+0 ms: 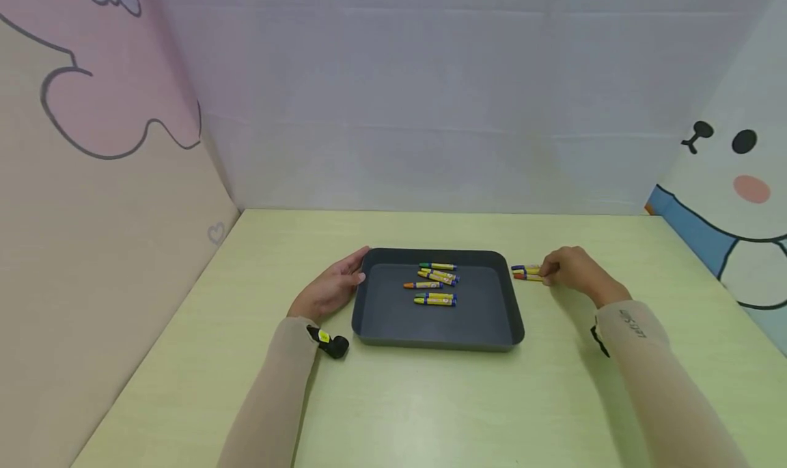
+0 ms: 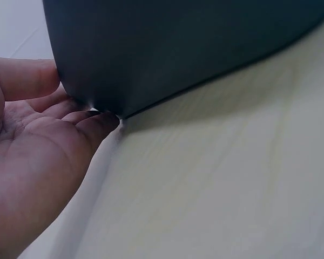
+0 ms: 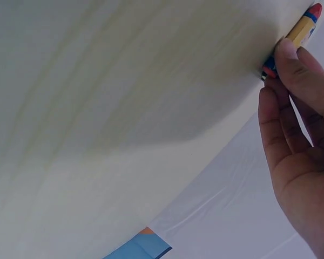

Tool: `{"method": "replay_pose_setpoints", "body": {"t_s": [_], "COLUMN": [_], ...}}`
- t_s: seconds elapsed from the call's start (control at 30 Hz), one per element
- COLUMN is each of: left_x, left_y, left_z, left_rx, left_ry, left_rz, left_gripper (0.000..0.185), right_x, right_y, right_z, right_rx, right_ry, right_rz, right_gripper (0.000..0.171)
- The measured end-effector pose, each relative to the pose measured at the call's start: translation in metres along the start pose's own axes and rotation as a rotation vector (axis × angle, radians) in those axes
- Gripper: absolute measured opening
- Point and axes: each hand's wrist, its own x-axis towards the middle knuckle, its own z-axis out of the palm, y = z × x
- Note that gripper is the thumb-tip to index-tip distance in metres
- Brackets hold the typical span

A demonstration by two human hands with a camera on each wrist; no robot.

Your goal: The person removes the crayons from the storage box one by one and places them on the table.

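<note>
Two yellow-wrapped wax crayons lie on the pale green tabletop, just beside the right wall of the dark grey rectangular plastic tray, and are pinched by the right hand. Six like crayons lie inside. The left hand rests flat-fingered against the tray's left wall. Pick-up is judged in hand; lifting over the rim is called for next.

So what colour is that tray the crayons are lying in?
The tray is dark grey, almost charcoal, plain with no pattern. It shows best in the head view.
</note>
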Motion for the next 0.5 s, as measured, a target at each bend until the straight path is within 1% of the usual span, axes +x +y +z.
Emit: {"method": "replay_pose_setpoints", "body": {"t_s": [0.1,0.33,0.5], "left_x": [0.0005,-0.0001,0.0], "left_y": [0.0009,0.002,0.0019], "left_z": [0.0002,0.0004,0.0006], "left_rx": [0.015,0.035,0.045], "left_ry": [-0.006,-0.014,-0.006], "left_rz": [0.0,-0.012,-0.017], "left_gripper": [0.068,0.069,0.069], "right_x": [0.0,-0.0008,-0.0028], "right_y": [0.002,0.0058,0.0058], "right_z": [0.001,0.0021,0.0017], "right_rx": [0.004,0.023,0.031], "right_ry": [0.007,-0.003,0.014], "right_rz": [-0.002,0.029,0.014], "right_gripper": [0.004,0.004,0.004]}}
